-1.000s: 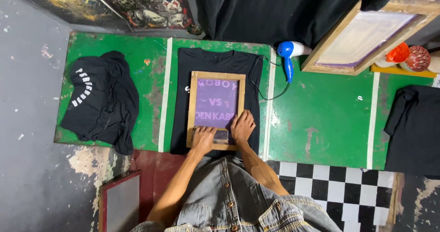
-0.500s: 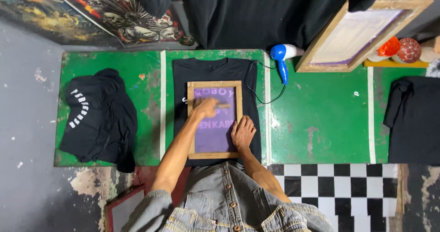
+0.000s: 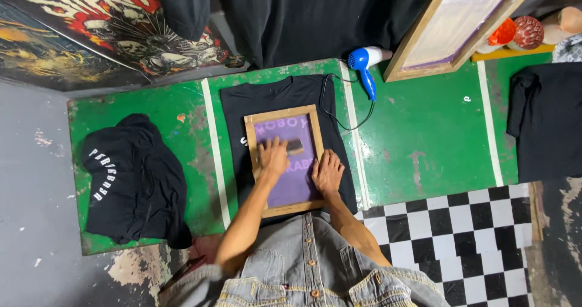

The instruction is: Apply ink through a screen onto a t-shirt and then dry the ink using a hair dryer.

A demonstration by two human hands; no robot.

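Left hand (image 3: 274, 156) grasps squeegee (image 3: 294, 146) on the purple screen frame (image 3: 285, 160); right hand (image 3: 328, 172) lies flat, released, pressing frame onto black shirt (image 3: 236, 101).

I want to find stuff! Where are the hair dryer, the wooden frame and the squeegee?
Hair dryer (image 3: 366, 59), head view, blue body.
Wooden frame (image 3: 251, 143), head view, left rail.
Squeegee (image 3: 295, 146), head view, its dark middle.

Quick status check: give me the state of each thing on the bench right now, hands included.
Screen frame: flat on the black T-shirt, which is spread out on the green table.
Left hand: on the mesh, at a small squeegee.
Right hand: pressed flat on the frame's right edge.
Hair dryer: lying idle, cord trailing.
Second frame: leaning, unused.
Printed shirt: crumpled at left.
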